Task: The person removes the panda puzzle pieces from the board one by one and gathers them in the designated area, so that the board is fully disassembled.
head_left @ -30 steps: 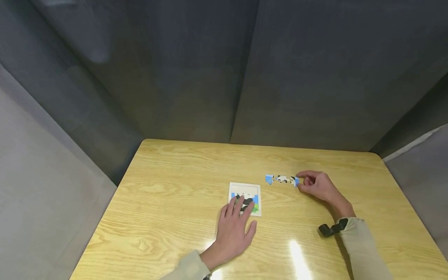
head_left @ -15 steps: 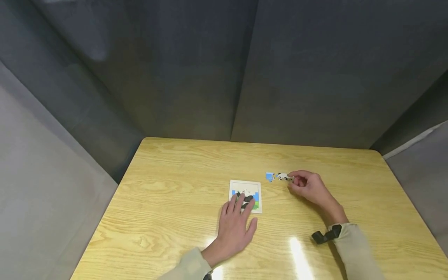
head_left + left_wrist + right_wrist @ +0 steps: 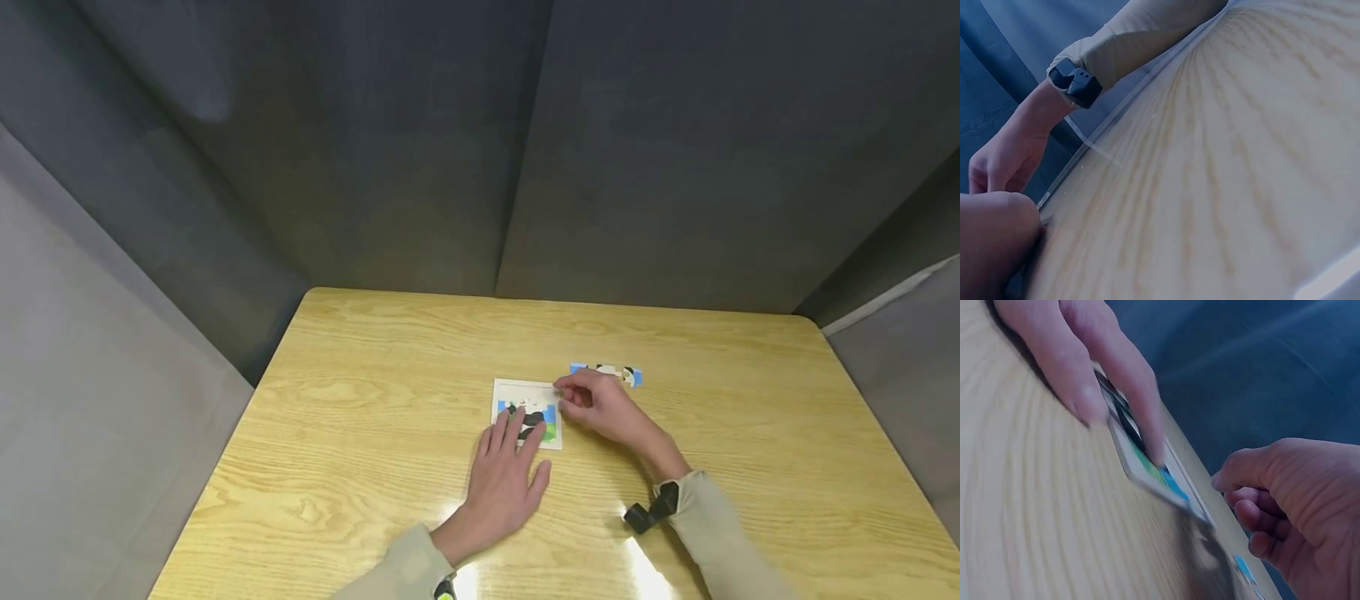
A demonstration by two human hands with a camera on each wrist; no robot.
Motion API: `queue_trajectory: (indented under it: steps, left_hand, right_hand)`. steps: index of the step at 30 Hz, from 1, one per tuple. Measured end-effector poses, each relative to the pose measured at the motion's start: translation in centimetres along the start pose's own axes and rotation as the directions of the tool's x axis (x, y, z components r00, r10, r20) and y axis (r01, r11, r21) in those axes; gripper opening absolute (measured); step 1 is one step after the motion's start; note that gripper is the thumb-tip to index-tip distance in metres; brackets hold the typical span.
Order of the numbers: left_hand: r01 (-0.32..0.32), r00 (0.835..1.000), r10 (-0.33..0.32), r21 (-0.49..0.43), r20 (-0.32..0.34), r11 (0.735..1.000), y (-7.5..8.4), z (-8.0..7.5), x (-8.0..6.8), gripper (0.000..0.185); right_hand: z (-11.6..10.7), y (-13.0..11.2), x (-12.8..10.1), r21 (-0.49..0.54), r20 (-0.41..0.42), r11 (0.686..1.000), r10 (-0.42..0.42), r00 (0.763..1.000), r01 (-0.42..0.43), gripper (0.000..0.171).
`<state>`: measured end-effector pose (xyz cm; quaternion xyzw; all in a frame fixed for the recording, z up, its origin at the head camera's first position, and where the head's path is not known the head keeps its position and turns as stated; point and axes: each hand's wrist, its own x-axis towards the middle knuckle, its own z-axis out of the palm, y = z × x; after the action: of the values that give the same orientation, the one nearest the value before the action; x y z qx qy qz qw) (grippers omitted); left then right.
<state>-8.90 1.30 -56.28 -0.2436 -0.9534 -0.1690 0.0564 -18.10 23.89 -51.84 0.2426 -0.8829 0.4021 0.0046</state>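
Observation:
A jigsaw puzzle in a white frame [image 3: 527,384] lies mid-table, partly filled with a panda picture; its upper strip shows bare. My left hand [image 3: 498,496] rests across the lower part, spread fingers [image 3: 1138,394] covering some of the picture. At the frame's upper right corner is my right hand [image 3: 607,408], thumb and index finger bent and apart. Nothing shows between them in the right wrist view. Just behind that hand lie three loose jigsaw pieces in a row: a blue one [image 3: 577,367], a white-and-black one [image 3: 609,369] and a black-and-blue one [image 3: 636,377].
The wooden table [image 3: 360,433] extends around the puzzle. Dark curtains [image 3: 405,167] stand behind it, with grey panels [image 3: 97,350] at the sides. A black wrist camera [image 3: 651,510] sits by the right sleeve, low over the table.
My right hand has moved left from the loose pieces to the puzzle frame's right edge, uncovering the rightmost piece. My left hand stays on the puzzle.

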Motion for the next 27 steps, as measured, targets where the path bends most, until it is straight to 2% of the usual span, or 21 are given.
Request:
queue_trajectory:
  steps: [4,7,12,17,22,27]
  left_hand:
    - [0.014,1.0,-0.014,-0.012,0.016,1.0,0.1,-0.1,-0.1,0.056]
    - [0.006,1.0,-0.006,0.022,-0.004,1.0,0.2,-0.1,-0.1,0.055]
    - [-0.014,0.999,0.019,0.091,-0.045,0.996,0.3,0.1,-0.2,0.053]
    - [-0.011,0.999,0.016,0.115,-0.048,0.993,0.4,0.0,-0.6,0.054]
    - [0.011,1.0,-0.01,0.102,-0.016,0.995,0.8,-0.1,-0.9,0.055]
    - [0.013,1.0,-0.015,0.128,0.008,0.992,1.0,-0.1,-1.4,0.056]
  right_hand:
    - [1.5,-1.1,1.1,-0.005,0.039,0.999,-0.052,0.998,0.053,0.023]
    - [2.5,-1.6,1.6,0.01,0.092,0.996,-0.088,0.992,0.088,0.022]
    - [3.4,-1.9,2.0,0.027,0.169,0.995,-0.098,0.981,0.095,0.022]
    - [3.5,-1.8,2.4,0.04,0.219,0.997,-0.076,0.973,0.069,0.027]
    - [3.5,-1.9,2.4,0.069,0.267,0.998,-0.027,0.963,0.009,0.03]
    - [3.6,-2.2,2.3,0.074,0.285,0.997,0.002,0.958,-0.024,0.029]
